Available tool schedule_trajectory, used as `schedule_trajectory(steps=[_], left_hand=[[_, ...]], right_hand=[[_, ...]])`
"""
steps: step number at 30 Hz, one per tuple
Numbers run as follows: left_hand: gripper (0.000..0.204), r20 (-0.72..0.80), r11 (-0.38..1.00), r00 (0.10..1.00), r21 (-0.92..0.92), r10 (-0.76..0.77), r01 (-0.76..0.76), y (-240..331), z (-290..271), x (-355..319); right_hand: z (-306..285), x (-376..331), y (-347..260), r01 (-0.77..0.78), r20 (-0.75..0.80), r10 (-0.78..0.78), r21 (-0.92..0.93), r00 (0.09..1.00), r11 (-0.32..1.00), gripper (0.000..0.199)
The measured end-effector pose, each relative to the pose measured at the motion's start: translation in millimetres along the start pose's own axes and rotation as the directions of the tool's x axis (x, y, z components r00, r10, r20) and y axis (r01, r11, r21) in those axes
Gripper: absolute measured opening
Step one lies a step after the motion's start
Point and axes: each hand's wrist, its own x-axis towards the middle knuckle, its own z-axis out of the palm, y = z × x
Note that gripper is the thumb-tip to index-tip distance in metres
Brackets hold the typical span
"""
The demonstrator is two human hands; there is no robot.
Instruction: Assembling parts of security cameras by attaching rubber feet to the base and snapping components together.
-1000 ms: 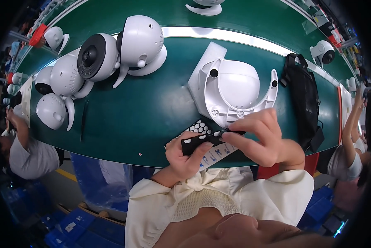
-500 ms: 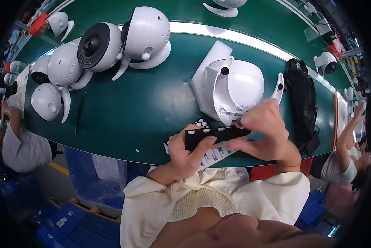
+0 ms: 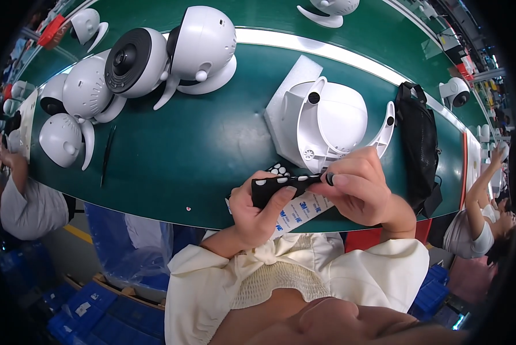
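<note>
A black strip of small round pads (image 3: 281,185) is held just above the near edge of the green table (image 3: 200,155), the left hand (image 3: 257,210) closed around its lower end while the right hand (image 3: 358,190) pinches a pad at its tip. Just beyond sits an upturned white dome camera (image 3: 330,123). From where I stand, that tiny pad could slip from the pinch and drop off the edge.

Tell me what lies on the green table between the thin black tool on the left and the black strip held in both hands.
In the head view, nothing: between the thin black tool and the black strip, only bare green table shows, apart from a tiny pale speck near the front edge.
</note>
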Motion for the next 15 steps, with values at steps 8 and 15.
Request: schedule_trajectory(steps=[8,15], left_hand=[[0.011,0.037,0.996,0.997,-0.058,-0.070,0.072,-0.4,1.3,2.9],[0.020,0.331,0.962,0.925,0.127,0.188,-0.241,-6.7,6.2,12.2]], right_hand=[[-15.9,12.0,-5.2,-0.241,0.099,0.220,0.352,0.971,0.904,0.045],[-14.4,33.5,-7.3,-0.551,0.150,0.537,0.367,0.830,0.750,0.053]])
